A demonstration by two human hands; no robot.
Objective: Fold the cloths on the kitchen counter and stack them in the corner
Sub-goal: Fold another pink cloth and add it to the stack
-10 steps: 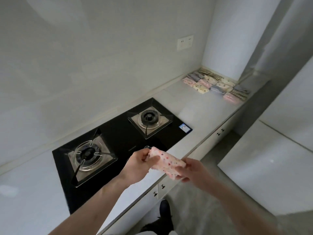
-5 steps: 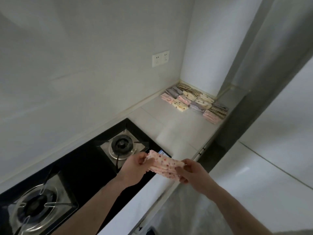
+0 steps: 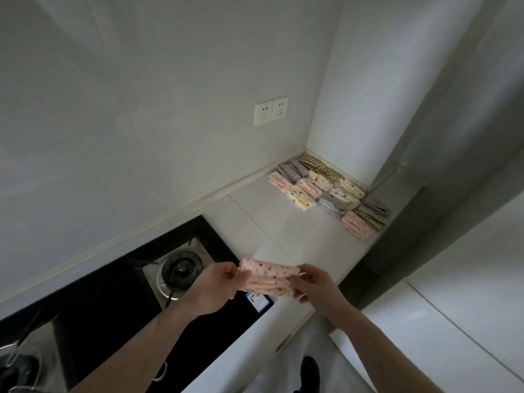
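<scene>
A folded pink cloth with coloured dots [image 3: 269, 277] hangs in the air above the front of the counter, held at both ends. My left hand [image 3: 217, 287] pinches its left end and my right hand [image 3: 312, 285] pinches its right end. In the far corner of the white counter [image 3: 286, 222] lie several folded cloths [image 3: 329, 194], pink, cream, grey and checked, set side by side in rows against the wall.
A black gas hob [image 3: 119, 304] with a steel burner [image 3: 180, 272] fills the counter to the left, under my left arm. A double wall socket [image 3: 270, 110] sits above the counter. A grey pillar [image 3: 397, 236] bounds the counter's right end. White floor lies to the right.
The view has moved right along the counter toward the corner; the hob has slid left and the stacked cloths appear nearer. Both hands keep holding the pink cloth.
</scene>
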